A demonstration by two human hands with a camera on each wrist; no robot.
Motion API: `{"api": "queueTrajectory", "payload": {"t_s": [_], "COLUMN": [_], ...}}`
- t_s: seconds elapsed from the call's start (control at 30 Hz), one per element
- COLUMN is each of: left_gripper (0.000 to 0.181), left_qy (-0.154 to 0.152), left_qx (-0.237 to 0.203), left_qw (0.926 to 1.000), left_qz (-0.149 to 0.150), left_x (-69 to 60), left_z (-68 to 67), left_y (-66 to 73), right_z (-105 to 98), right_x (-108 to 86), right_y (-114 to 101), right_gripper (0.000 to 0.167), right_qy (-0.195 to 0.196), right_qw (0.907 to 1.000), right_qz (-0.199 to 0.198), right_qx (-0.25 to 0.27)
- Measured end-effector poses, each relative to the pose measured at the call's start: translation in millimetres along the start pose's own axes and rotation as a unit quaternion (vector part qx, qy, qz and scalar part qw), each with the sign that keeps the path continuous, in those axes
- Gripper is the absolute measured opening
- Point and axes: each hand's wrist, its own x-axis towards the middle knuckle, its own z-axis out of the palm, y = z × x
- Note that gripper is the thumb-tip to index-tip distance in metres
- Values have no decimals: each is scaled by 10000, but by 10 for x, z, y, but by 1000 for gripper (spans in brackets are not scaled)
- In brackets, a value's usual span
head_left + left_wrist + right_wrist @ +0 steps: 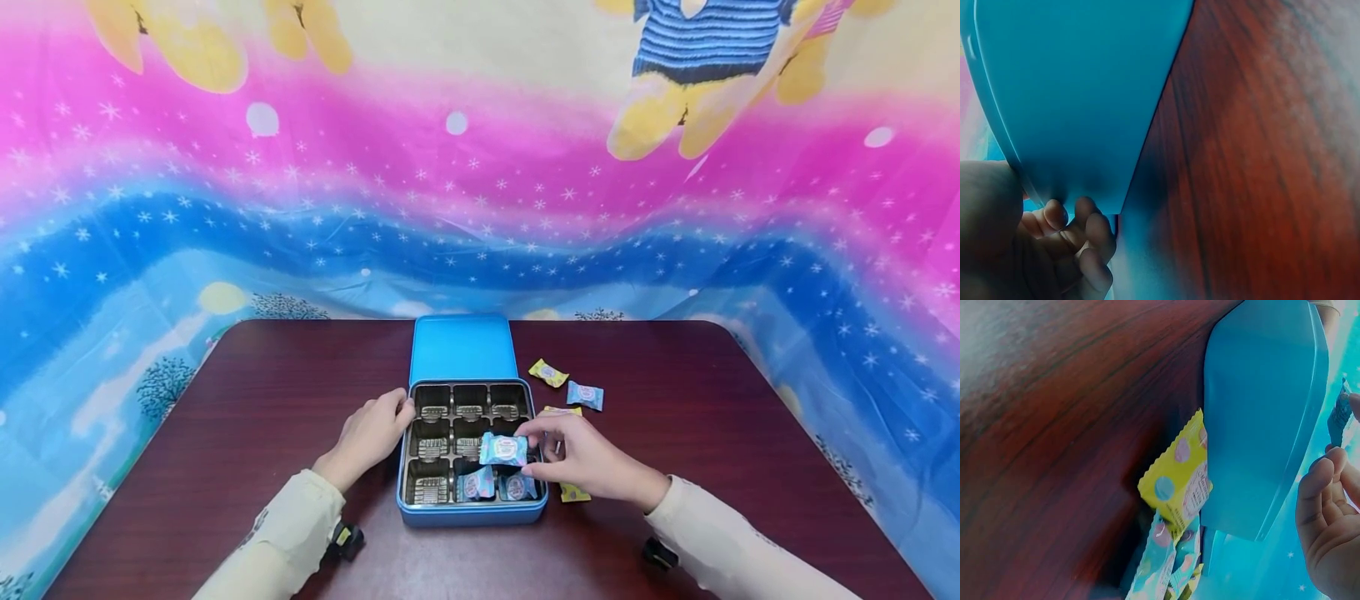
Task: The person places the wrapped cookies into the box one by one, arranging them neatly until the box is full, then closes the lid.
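A blue tin (472,516) stands with its lid (462,348) folded back, its dark tray divided into several compartments. Over the tray's right side my right hand (581,454) pinches a blue wrapped candy (503,449) between thumb and fingers; the right wrist view shows that same candy (1339,419) at its right edge. Two more blue candies, one (477,484) in the front middle compartment and another (517,486) in the front right one, lie in the tray. At the tin's left wall my left hand (372,435) touches the rim with bent fingers; the left wrist view shows those fingers (1094,234) against the wall.
Right of the tin lie a yellow candy (548,373), a blue candy (585,396) and more, partly behind my right hand. One yellow candy (1179,478) leans on the tin's wall. A patterned cloth (480,208) hangs behind the brown table (300,367).
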Motion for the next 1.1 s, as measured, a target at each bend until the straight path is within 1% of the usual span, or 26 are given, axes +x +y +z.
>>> {"api": "queueTrajectory", "payload": {"t_s": [0.23,0.43,0.53,0.8,1.1], "left_gripper": [24,24,23,23,25], "left_qy": [-49,-22,-13,-42,-109], "left_qx": [56,65,76,19,-30], "left_qw": [10000,10000,10000,10000,9999], "left_qz": [-20,10,23,27,7], "left_x": [1,12,13,13,12], "left_z": [9,18,16,11,10], "left_y": [-5,-14,-14,-13,-17], "right_z": [48,106,141,225,311], "right_x": [44,78,99,158,235], "right_y": [-69,-138,-166,-264,-389], "right_gripper": [34,32,32,32,36], "right_qy": [-61,-123,-164,-329,-494], "right_qw": [10000,9999,9998,9994,9968], "right_qz": [-11,-93,-52,40,70], "right_qx": [-18,62,72,-105,-617]}}
